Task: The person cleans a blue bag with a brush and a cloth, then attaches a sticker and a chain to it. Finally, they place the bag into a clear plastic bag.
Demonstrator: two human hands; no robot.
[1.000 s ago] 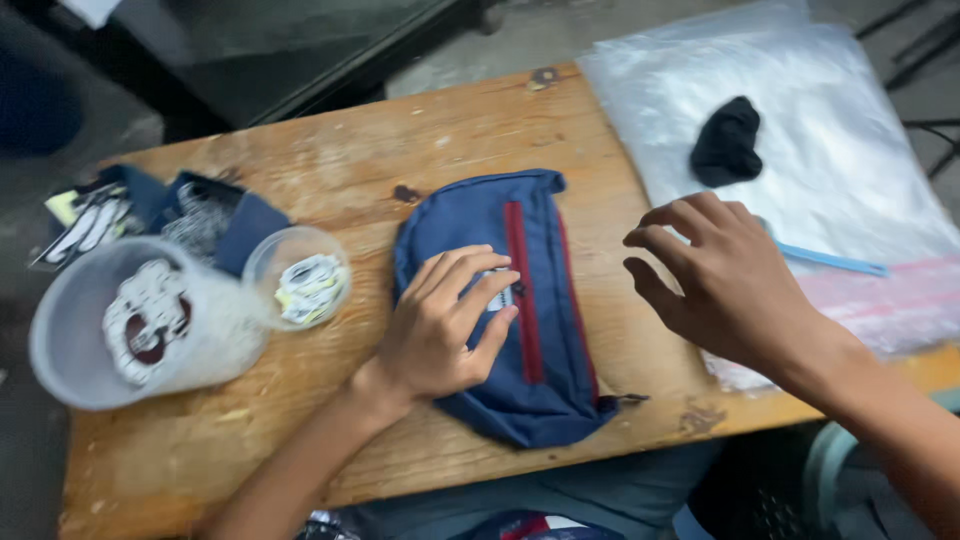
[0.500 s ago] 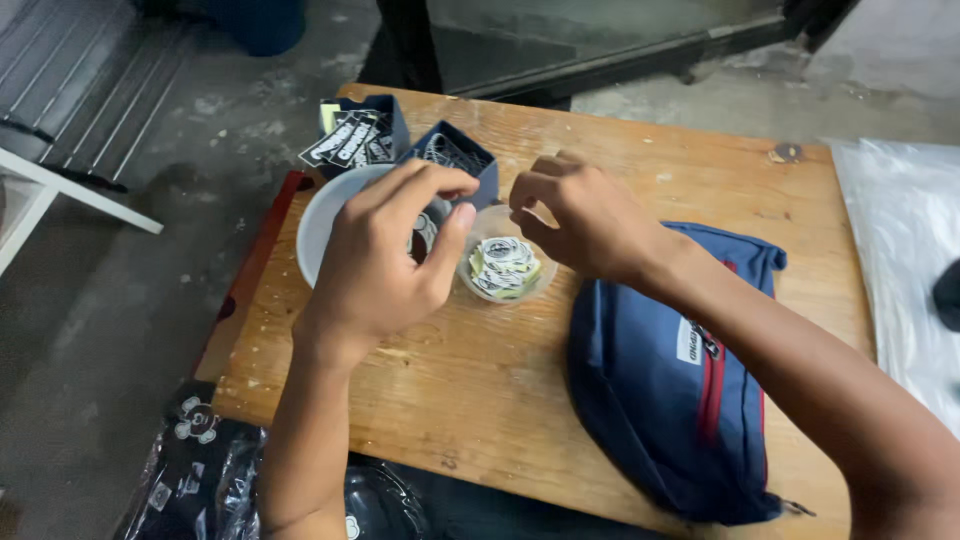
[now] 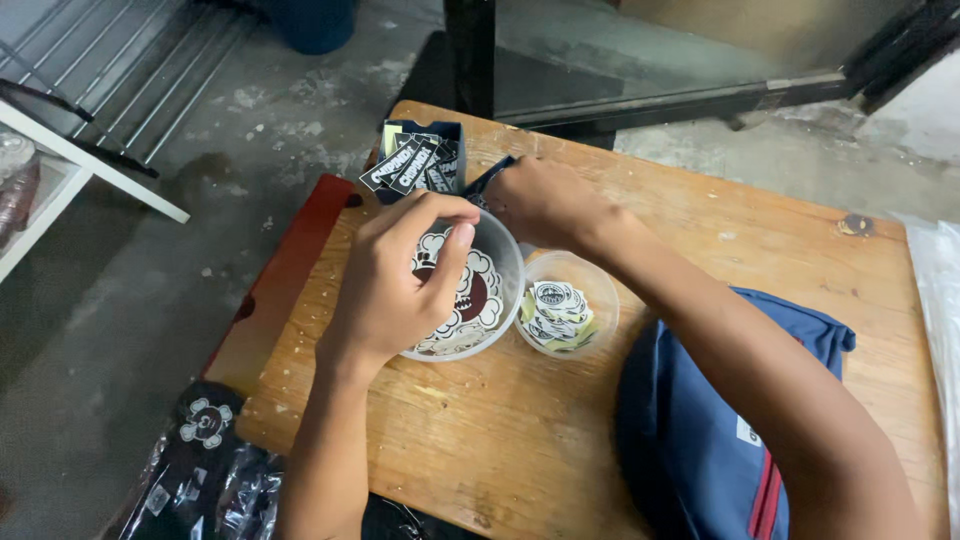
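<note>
My left hand (image 3: 395, 285) hovers over a large clear plastic cup (image 3: 500, 300) that holds white and red cloud-shaped stickers. Its thumb and fingers are drawn together just above them, and I cannot tell whether they pinch one. My right hand (image 3: 540, 200) reaches past the cup's far rim to a small dark blue box (image 3: 487, 178), with its fingertips hidden. A second dark blue box (image 3: 415, 160) stands beside it, filled with black and white stickers. Right of the big cup stands a small clear cup (image 3: 567, 318) of round stickers. Under my right forearm lies a blue zip pouch (image 3: 690, 450).
Everything rests on a worn wooden table (image 3: 500, 440). A red board (image 3: 285, 275) leans along its left edge. Black plastic bags of printed items (image 3: 200, 450) lie on the floor at the lower left. A white rack (image 3: 70, 165) stands to the left, and a clear plastic sheet (image 3: 945, 290) lies at the right edge.
The view has swung left and the pouch has slid toward the right edge. My right hand moved from the small cup to the blue box behind; my left hand stays over the large cup.
</note>
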